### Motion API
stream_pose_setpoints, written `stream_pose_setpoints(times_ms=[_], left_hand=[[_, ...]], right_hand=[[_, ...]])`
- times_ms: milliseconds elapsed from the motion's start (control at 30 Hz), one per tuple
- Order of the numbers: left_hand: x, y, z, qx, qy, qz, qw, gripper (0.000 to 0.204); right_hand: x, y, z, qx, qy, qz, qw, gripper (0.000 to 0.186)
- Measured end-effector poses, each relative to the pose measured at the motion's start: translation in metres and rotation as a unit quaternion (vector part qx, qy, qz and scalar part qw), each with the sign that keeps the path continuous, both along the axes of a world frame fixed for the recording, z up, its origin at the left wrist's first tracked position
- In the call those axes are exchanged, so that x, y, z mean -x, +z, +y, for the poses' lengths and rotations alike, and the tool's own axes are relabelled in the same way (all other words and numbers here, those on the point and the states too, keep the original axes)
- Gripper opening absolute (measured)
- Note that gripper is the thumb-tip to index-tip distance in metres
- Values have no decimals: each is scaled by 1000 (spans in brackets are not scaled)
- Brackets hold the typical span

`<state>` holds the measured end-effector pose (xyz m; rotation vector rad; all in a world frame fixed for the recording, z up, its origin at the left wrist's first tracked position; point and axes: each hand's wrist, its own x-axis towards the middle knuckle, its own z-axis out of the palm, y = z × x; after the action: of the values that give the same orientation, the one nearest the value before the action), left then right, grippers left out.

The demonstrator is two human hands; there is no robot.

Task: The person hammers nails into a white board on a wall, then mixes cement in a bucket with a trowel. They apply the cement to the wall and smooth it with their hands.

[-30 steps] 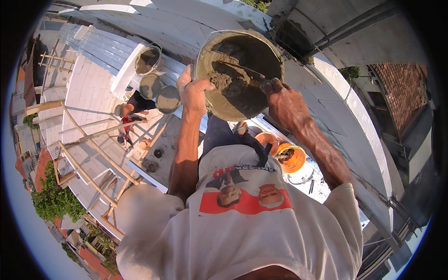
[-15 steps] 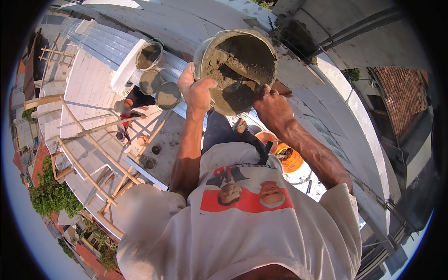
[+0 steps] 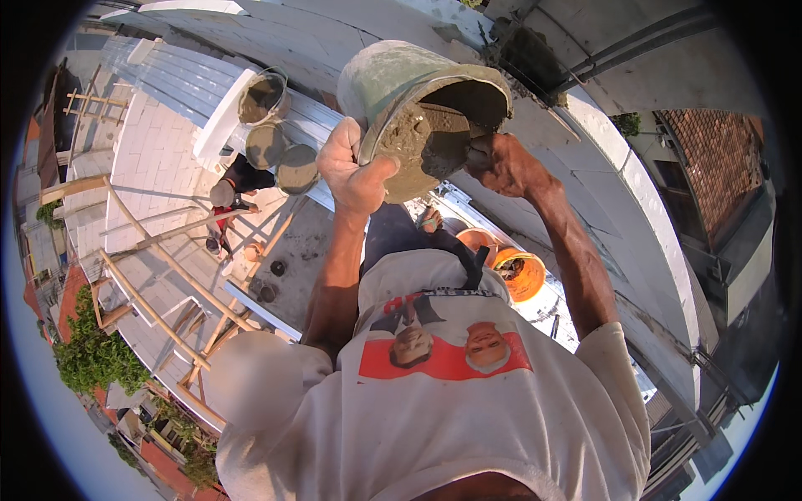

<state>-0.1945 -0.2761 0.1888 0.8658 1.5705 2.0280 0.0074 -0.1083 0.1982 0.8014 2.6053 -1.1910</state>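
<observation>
A grey-green bucket (image 3: 393, 71) of wet grey mortar (image 3: 422, 138) is tipped toward me, its mouth facing me. My left hand (image 3: 355, 167) grips its left side, thumb at the rim and fingers around the outer wall. At the right edge of the mouth my right hand (image 3: 514, 163) is closed in a fist. It seems to hold a dark, mortar-covered tool (image 3: 479, 154), mostly hidden by the hand and the bucket; its kind is unclear.
Several mortar buckets (image 3: 296, 169) stand on metal sheeting (image 3: 180, 75) at left. Farther down, people (image 3: 242, 177) work near wooden poles (image 3: 159, 246). An orange bucket (image 3: 528, 280) stands below my right arm. A pale block wall (image 3: 585, 221) runs along the right.
The bucket has tipped further toward me, showing more of its outer wall. My right hand has shifted right and slightly up, drawing back from the mortar. My left hand keeps its grip.
</observation>
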Motion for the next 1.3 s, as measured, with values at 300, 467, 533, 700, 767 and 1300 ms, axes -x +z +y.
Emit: stream_pose_setpoints(times_ms=[300,467,533,700,767,1300], left_hand=[[5,5,1,-72,-42,-201,976,26],[-21,13,15,-70,16,-253,965,21],[-25,13,19,-74,33,-275,958,19],[-22,-5,17,-49,49,-296,953,44],[-22,-2,16,-49,72,-336,938,47],[-18,-54,1,65,123,-406,903,43]], right_hand=[[3,-1,-40,201,-104,54,973,42],[6,11,-56,279,-181,52,942,28],[6,19,-55,290,-189,41,937,28],[-6,24,-45,321,-179,60,928,36],[-12,38,-41,330,-181,59,925,34],[-79,92,65,418,-262,100,864,31]])
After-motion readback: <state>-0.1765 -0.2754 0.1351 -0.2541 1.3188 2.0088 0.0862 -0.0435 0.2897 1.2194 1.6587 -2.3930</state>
